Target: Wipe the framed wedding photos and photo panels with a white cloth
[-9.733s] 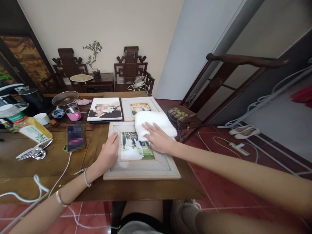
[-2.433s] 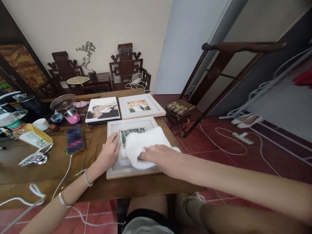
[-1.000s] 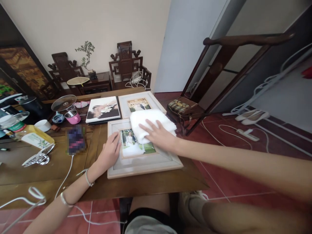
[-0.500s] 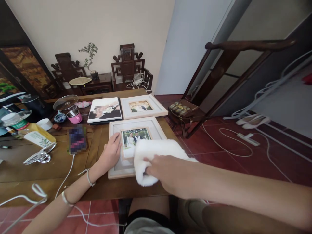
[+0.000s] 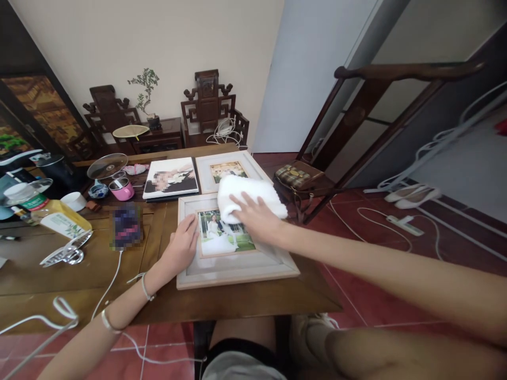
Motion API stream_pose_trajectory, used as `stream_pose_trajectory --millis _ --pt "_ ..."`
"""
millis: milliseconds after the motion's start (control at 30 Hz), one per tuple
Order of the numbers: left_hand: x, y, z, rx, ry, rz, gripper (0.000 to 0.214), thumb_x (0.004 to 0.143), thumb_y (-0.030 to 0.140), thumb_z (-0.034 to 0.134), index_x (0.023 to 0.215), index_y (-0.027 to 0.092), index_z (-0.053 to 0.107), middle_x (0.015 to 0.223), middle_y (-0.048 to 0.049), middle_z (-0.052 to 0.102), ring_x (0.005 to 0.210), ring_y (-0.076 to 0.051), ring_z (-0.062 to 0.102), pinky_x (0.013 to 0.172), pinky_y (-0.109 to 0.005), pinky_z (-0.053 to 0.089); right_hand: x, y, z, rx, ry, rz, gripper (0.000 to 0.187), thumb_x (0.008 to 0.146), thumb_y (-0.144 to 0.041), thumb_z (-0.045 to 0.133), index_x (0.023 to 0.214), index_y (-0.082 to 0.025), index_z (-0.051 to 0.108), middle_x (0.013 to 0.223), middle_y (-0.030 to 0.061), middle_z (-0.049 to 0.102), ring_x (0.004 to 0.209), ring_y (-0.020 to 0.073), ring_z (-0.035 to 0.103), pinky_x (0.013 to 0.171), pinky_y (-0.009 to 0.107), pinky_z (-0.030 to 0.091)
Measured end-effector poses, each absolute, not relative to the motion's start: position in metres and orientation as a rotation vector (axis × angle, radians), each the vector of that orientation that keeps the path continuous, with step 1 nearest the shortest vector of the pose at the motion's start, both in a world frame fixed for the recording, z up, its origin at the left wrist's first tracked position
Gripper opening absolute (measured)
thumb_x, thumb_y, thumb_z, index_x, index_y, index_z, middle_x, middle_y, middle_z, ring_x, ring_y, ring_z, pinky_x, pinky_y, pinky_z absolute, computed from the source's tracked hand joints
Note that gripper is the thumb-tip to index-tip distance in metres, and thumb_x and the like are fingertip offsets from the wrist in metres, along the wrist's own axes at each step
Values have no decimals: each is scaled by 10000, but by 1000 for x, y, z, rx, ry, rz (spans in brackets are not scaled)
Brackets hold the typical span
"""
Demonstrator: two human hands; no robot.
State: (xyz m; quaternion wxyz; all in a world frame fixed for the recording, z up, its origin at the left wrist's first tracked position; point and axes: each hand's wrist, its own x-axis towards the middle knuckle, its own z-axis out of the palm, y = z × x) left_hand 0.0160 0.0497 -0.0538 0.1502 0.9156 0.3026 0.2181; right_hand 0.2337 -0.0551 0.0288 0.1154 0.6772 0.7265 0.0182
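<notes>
A pale wooden picture frame [image 5: 237, 269] with a wedding photo lies flat at the near edge of the wooden table [image 5: 79, 274]. My left hand [image 5: 180, 248] rests flat on its left side, fingers stretched out, holding it still. My right hand [image 5: 257, 219] presses flat, fingers spread, on a white fluffy towel [image 5: 247, 191] over the frame's far right corner. A second framed photo [image 5: 227, 170] lies just beyond, partly covered by the towel, next to a photo album [image 5: 170, 178].
A phone [image 5: 127, 226] with a white cable lies left of the frame. Further left are a pink cup [image 5: 122, 189], bowls, a bottle and a hair clip [image 5: 65, 252]. A dark wooden chair [image 5: 317, 179] with a bag stands right of the table; cables and slippers lie on the red tiled floor.
My right hand has pushed the towel from the frame's near right corner up to its far right corner, uncovering the photo. My left hand has stayed on the frame.
</notes>
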Motion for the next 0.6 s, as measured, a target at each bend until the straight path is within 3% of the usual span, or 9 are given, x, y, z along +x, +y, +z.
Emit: stream_pose_trajectory --millis 167,333,467,600 --pt "15 51 -56 2623 845 661 430 1004 297 342 1397 165 455 1465 -158 454 1393 -272 386 1154 -491 312 245 -37 25 1915 2135 57 683 726 94 476 1359 -154 538 1593 153 195 1426 447 186 1044 675 316" --pt "16 49 -54 2611 889 636 446 993 291 352 1401 137 448 1483 -172 434 1384 -294 396 1146 -515 316 210 -66 39 1768 2206 -141 622 750 60 468 1327 -149 572 1576 159 247 1411 455 228 1024 680 339" --pt "18 46 -52 2603 892 648 440 992 274 344 1395 136 454 1483 -172 435 1388 -290 393 1154 -512 303 184 -100 71 1574 2309 -462 578 741 58 464 1246 -164 639 1506 153 400 1312 404 433 948 567 474" --pt "17 46 -54 2606 892 672 441 1000 276 324 1403 149 446 1477 -162 440 1392 -283 388 1153 -502 308 176 -116 94 1365 2441 -642 509 730 48 485 1153 -158 678 1396 132 535 1168 318 576 903 416 507"
